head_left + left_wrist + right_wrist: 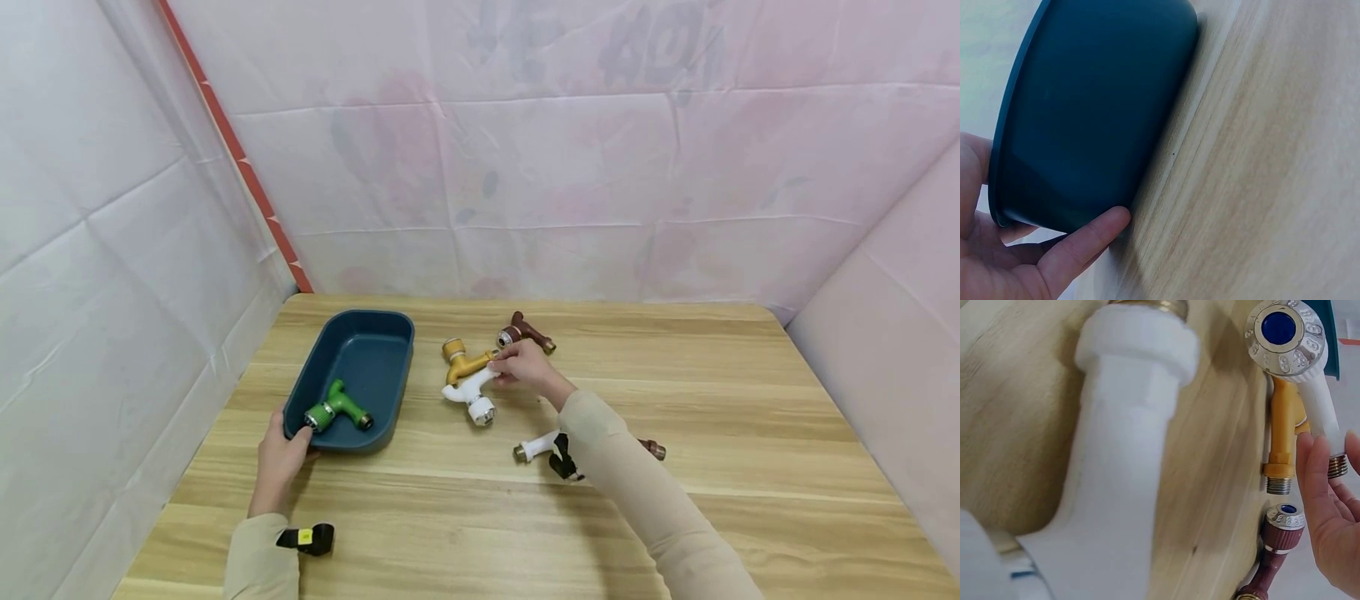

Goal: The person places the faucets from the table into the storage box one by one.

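My left hand (281,457) grips the near left corner of a dark blue plastic tray (372,357), thumb at its rim. The left wrist view has fingers against the tray's outer wall (1091,112). In the tray lies a green tap (340,405). My right hand (523,365) pinches a white tap (471,390) by its threaded end, as the right wrist view also shows; the tap's round knob (1285,337) has a blue centre. Right beside it lies a yellow tap (465,367), with a dark red tap (529,328) just beyond the hand.
A second white tap (538,447) lies under the right forearm, large in the right wrist view. Past the sleeve shows the end of a brownish tap (654,449), mostly hidden. The wooden table (750,400) is bordered by pale sheets (555,167) behind and at both sides.
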The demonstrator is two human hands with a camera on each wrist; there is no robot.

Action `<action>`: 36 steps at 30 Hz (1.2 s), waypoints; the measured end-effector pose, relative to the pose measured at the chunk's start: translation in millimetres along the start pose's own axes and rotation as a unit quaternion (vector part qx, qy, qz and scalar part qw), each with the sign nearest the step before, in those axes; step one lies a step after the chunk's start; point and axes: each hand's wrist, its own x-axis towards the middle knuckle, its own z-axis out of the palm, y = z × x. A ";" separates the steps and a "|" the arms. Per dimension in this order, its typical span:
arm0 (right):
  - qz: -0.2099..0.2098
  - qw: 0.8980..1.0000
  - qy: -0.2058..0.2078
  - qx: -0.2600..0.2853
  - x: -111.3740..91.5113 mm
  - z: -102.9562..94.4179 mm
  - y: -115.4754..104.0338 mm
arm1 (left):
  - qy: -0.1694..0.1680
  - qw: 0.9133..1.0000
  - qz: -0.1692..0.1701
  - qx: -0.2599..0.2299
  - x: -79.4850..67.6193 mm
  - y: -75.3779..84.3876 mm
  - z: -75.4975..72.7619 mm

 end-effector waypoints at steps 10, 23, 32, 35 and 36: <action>-0.014 1.000 -0.001 -0.002 0.0 -0.4 -10.5 | -0.004 1.000 -0.009 0.001 -0.7 0.3 -1.3; -0.014 0.999 -0.003 0.029 -0.7 1.3 -34.4 | -0.003 1.000 0.000 0.015 -1.1 1.0 -1.6; -0.010 0.999 -0.010 0.030 3.8 9.7 -40.0 | -0.001 1.000 0.002 0.011 0.3 0.2 -1.0; -0.008 0.999 -0.017 0.033 3.7 15.7 -46.5 | 0.001 1.000 0.001 0.010 0.8 -0.3 -1.1; -0.008 0.999 -0.019 0.035 3.6 17.8 -49.0 | 0.001 1.000 -0.001 0.010 0.8 -0.3 -1.1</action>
